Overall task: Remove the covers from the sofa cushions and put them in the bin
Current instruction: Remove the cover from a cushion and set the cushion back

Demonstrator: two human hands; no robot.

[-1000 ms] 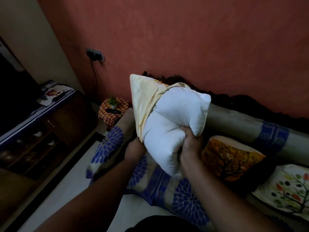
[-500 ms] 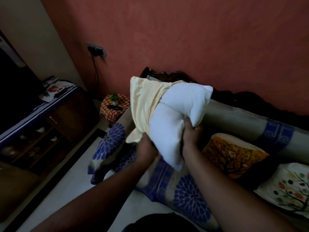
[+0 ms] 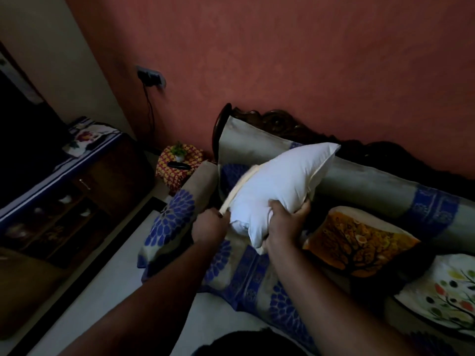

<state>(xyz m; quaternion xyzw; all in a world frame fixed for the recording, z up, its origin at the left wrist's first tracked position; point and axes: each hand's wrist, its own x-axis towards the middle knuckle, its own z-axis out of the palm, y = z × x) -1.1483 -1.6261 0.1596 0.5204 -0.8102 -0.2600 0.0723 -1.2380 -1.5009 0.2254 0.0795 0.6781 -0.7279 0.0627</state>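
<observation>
near the middle of the frame the plump white inner cushion [image 3: 280, 186] is held up over the blue-flowered sofa [image 3: 257, 273], likely so the cover can slide off without snagging. the right hand [image 3: 286, 222] clamps the cushion's lower edge, fingers curled deep into the stuffing, forearm rising from the lower right. just left of it the left hand [image 3: 209, 224] is fisted round the pale cream fabric cover [image 3: 237, 190], which shows only as a thin strip along the cushion's left side; the two hands seem to pull opposite ways to part them. two cushions wait at the right, covers on: an orange tree-print cushion [image 3: 359, 240] and a white leaf-print cushion [image 3: 444, 296]. no bin is in view.
</observation>
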